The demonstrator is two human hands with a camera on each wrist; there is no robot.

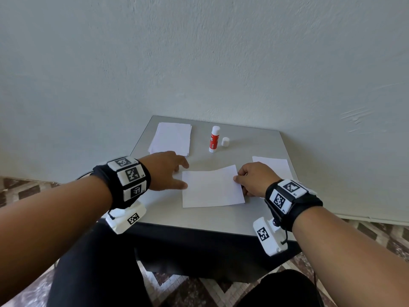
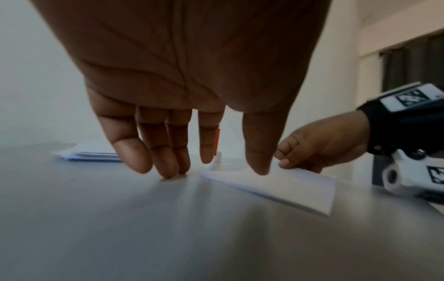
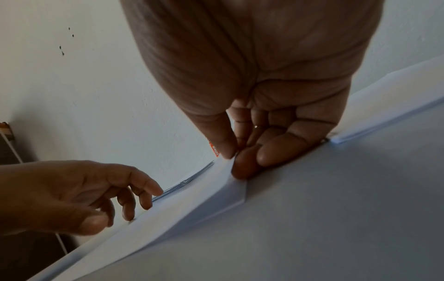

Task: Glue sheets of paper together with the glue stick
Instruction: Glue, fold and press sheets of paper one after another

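A white sheet of paper [image 1: 211, 187] lies in the middle of the grey table [image 1: 199, 218]. My right hand [image 1: 252, 179] pinches its right edge between thumb and fingers [image 3: 228, 150], lifting that edge a little. My left hand [image 1: 170, 170] hovers at the sheet's left edge [image 2: 264, 182] with straight fingers [image 2: 168, 167]; some fingertips touch the table. The red and white glue stick [image 1: 214, 139] stands uncapped at the back, its white cap [image 1: 225, 142] beside it.
A stack of white sheets [image 1: 171, 138] lies at the back left of the table. Another white sheet [image 1: 274, 166] lies at the right edge, behind my right hand. A wall runs close behind the table. My knees are below the front edge.
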